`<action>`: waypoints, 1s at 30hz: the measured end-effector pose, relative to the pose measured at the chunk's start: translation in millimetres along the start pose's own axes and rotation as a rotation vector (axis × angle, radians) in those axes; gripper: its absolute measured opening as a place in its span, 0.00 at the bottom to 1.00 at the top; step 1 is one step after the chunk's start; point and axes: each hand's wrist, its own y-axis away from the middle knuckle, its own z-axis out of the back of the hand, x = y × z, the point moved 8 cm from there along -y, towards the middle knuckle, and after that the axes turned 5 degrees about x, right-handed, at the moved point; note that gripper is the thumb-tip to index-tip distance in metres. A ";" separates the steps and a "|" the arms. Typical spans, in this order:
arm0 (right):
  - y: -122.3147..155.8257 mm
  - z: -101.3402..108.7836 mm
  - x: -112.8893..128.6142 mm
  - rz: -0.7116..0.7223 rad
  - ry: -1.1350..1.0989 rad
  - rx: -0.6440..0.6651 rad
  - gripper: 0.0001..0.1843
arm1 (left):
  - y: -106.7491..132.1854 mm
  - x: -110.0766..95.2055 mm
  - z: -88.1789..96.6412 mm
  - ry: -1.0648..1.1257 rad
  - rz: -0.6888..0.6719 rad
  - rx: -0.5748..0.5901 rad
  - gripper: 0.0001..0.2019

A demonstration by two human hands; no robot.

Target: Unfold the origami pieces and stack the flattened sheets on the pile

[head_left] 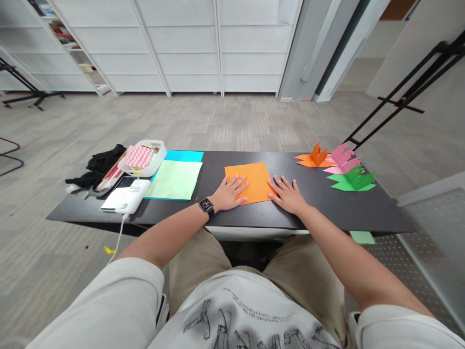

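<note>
A flat sheet of orange paper (256,179) lies on the dark table (174,213) in front of me. My left hand (228,193) rests on its left side with the fingers spread, a watch (206,205) on that wrist. Flat on the table at the other side is my right hand (287,194), fingers apart, their tips touching the sheet's right edge. Neither hand grips anything. To the right stand folded paper pieces: an orange one (315,156), pink ones (341,157) and a green one (353,179).
Left of me lie light green sheets (176,179) over blue paper (185,155). Beyond them are a white basket (160,152) with a pink patterned item, black cloth (103,165), and a white device (132,195) with a cable hanging off the front edge. A black stand (403,99) is at right.
</note>
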 end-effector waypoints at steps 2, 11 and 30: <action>0.3 -1.3 -0.4 0.002 0.022 0.002 0.39 | 1.7 7.1 -0.2 0.012 0.019 0.004 0.39; -0.2 -4.8 -3.1 0.018 0.049 -0.033 0.39 | 16.4 83.2 12.3 -0.012 0.293 0.049 0.44; 4.4 4.4 -0.4 0.004 -0.022 -0.094 0.34 | 0.7 -63.4 44.4 -0.087 -0.116 0.010 0.13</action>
